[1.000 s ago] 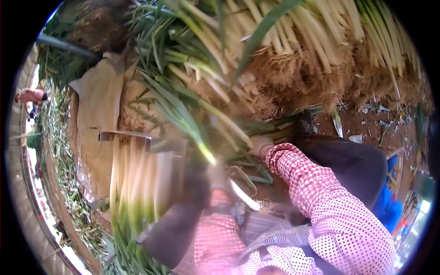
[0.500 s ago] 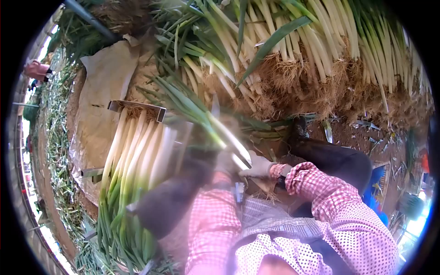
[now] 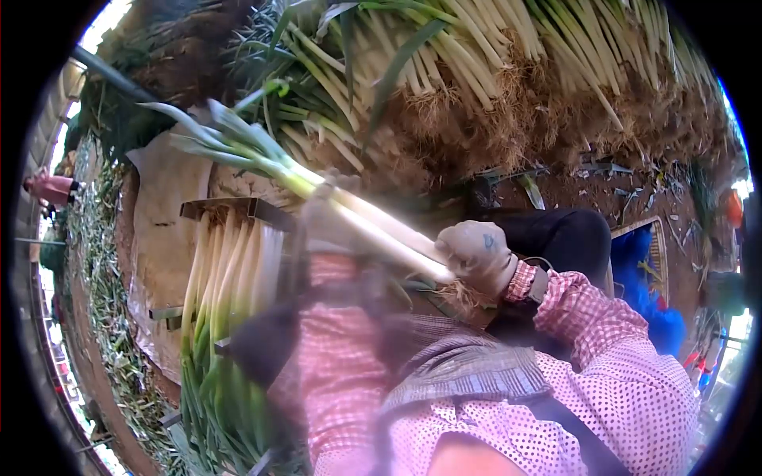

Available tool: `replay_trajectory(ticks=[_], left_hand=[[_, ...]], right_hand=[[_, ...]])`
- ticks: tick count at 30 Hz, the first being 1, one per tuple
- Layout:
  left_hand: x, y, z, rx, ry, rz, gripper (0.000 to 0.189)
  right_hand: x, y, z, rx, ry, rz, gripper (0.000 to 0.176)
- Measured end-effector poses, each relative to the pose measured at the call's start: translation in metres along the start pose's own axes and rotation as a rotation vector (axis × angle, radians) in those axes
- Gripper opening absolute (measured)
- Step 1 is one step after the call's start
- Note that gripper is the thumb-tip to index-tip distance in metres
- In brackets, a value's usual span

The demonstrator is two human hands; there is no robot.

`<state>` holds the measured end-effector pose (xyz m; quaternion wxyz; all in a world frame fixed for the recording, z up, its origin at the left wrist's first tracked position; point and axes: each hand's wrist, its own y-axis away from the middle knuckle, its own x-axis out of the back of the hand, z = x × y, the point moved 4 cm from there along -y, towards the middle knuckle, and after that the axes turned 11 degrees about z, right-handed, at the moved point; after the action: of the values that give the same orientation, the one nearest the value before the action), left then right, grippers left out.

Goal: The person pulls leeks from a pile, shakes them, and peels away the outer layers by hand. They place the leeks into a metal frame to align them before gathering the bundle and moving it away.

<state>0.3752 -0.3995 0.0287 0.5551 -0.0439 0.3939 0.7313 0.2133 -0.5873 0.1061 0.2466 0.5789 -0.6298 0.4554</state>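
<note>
Two or so long green onions [image 3: 381, 226] lie slantwise in front of me, leaves up to the left and roots down to the right. My left hand [image 3: 321, 208], smeared by motion, is closed around them where white turns green. At the root end my right hand [image 3: 480, 255], in a pale glove with a blue mark, has its fingers curled against the white stalks. Brown roots [image 3: 463, 299] hang just below that glove. Left of my left arm, a row of green onions [image 3: 226, 278] rests in a metal-edged rack [image 3: 238, 208], root ends at the top.
A large heap of green onions [image 3: 508, 63] with soil-covered roots spans the far side. Pale sheeting [image 3: 167, 190] lies behind the rack. My dark-clad leg [image 3: 556, 238] is beside my right hand, with a blue bag [image 3: 647, 278] beyond. A person [image 3: 51, 188] is at the far left.
The green onions have swung up and left, with their leaves now above the rack. My left hand has moved up along the stalks; my right hand has shifted right and up, at the roots.
</note>
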Motion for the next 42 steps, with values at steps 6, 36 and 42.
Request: replay_trajectory(ticks=[6,36,42], left_hand=[[-0.050,0.070,0.088,-0.996,-0.371,0.522,0.020],[0.043,-0.001,0.118,-0.238,-0.101,0.253,0.032],[0.043,0.000,0.114,-0.266,-0.162,0.277,0.033]], right_hand=[[-0.001,-0.040,-0.021,-0.017,-0.541,-0.023,0.023],[-0.052,-0.053,-0.070,0.116,-0.797,0.196,0.016],[-0.045,-0.054,-0.077,-0.249,-1.045,-0.123,0.013]])
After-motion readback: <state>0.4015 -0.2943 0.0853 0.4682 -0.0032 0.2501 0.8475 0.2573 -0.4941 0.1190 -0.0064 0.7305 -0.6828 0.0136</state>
